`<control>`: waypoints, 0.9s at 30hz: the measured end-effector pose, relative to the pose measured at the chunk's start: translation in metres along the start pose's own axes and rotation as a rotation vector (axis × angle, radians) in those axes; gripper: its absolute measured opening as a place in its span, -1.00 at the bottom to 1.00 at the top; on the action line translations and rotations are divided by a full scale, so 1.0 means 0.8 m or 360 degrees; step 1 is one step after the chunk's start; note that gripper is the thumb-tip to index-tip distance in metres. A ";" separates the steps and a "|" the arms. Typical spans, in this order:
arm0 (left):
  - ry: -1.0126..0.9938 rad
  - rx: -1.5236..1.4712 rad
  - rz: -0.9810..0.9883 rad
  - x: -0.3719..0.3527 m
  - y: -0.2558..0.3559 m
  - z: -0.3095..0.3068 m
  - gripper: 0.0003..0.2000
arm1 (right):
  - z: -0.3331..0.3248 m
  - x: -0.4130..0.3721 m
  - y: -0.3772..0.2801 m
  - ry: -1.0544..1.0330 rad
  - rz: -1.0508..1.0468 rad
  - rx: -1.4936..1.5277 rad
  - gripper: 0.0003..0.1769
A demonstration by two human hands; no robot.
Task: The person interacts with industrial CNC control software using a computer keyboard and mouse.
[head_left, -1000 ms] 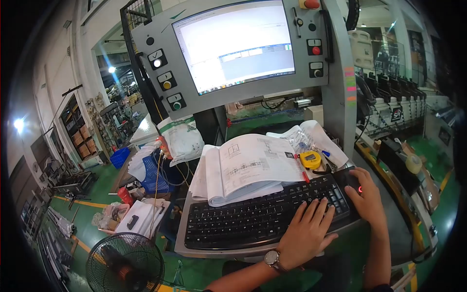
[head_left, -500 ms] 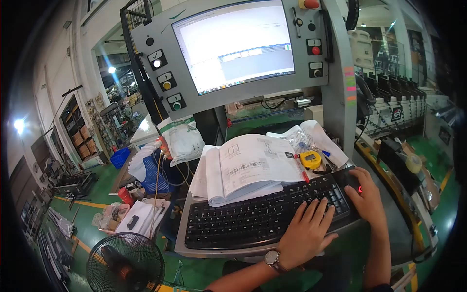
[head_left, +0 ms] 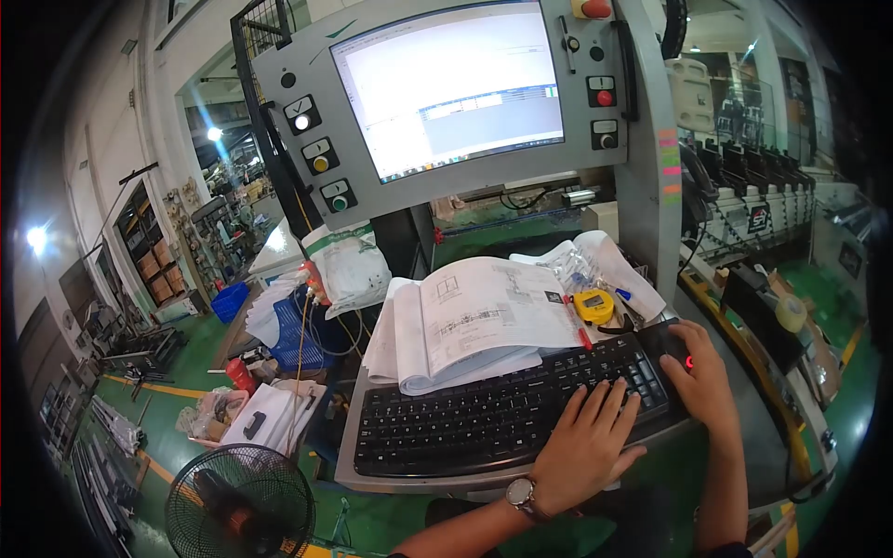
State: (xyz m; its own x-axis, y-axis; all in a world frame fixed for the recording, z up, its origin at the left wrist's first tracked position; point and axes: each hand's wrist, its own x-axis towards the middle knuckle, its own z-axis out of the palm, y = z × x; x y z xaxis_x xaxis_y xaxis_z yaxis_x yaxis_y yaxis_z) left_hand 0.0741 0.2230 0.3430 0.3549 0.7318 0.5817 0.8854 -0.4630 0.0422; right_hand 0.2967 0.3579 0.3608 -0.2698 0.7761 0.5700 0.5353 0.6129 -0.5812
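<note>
My left hand point(head_left: 591, 442), with a wristwatch point(head_left: 521, 494) on its wrist, rests with spread fingers on the right part of the black keyboard point(head_left: 456, 425). At the keyboard's right end, my right hand point(head_left: 699, 372) lies over a black mouse point(head_left: 662, 342) that shows a red light. Behind the keys an open booklet of drawings point(head_left: 493, 312) overlaps their upper edge. A yellow tape measure point(head_left: 593, 304) and a red pen point(head_left: 583, 337) lie to the right of the pages. Above stands a lit screen point(head_left: 456, 84) in a grey panel.
Buttons point(head_left: 320, 164) flank the screen. A white bag point(head_left: 349, 270) hangs left of the booklet. At the lower left are a black fan point(head_left: 240, 502), a red can point(head_left: 240, 374) and a blue crate point(head_left: 298, 333). Machinery point(head_left: 753, 219) stands at the right.
</note>
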 end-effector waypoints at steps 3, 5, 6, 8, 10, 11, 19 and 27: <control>0.0008 -0.0003 -0.0003 0.000 0.000 0.001 -0.24 | -0.001 0.000 -0.003 -0.0001 -0.0001 0.0003 -0.45; 0.0008 -0.0007 -0.0006 0.000 0.000 0.001 -0.24 | -0.002 0.000 -0.005 -0.0012 0.0022 0.0015 -0.45; 0.0006 -0.0008 -0.0006 0.000 0.000 0.000 -0.24 | -0.002 0.000 -0.003 -0.0012 0.0008 0.0004 -0.45; 0.0006 -0.0009 -0.0006 0.000 0.000 0.000 -0.24 | -0.001 0.000 0.002 -0.0011 -0.0020 -0.0018 -0.46; 0.0012 -0.0007 -0.0006 0.000 0.000 0.000 -0.24 | -0.001 0.000 0.001 -0.0015 -0.0015 -0.0014 -0.46; 0.0007 -0.0007 -0.0007 0.000 0.000 0.000 -0.24 | -0.001 0.001 0.000 -0.0016 -0.0013 -0.0011 -0.46; 0.0008 -0.0016 -0.0011 0.000 0.000 0.000 -0.23 | -0.002 0.000 -0.006 0.0028 0.0019 0.0011 -0.43; 0.0000 -0.0019 -0.0019 0.001 0.001 -0.002 -0.23 | -0.002 0.000 -0.005 0.0026 0.0004 0.0015 -0.45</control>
State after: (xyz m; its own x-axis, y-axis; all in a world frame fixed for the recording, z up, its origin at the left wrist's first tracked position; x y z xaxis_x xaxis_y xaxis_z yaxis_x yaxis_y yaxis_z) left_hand 0.0749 0.2227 0.3447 0.3444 0.7375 0.5809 0.8858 -0.4602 0.0590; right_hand 0.2959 0.3554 0.3638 -0.2557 0.7750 0.5779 0.5284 0.6126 -0.5878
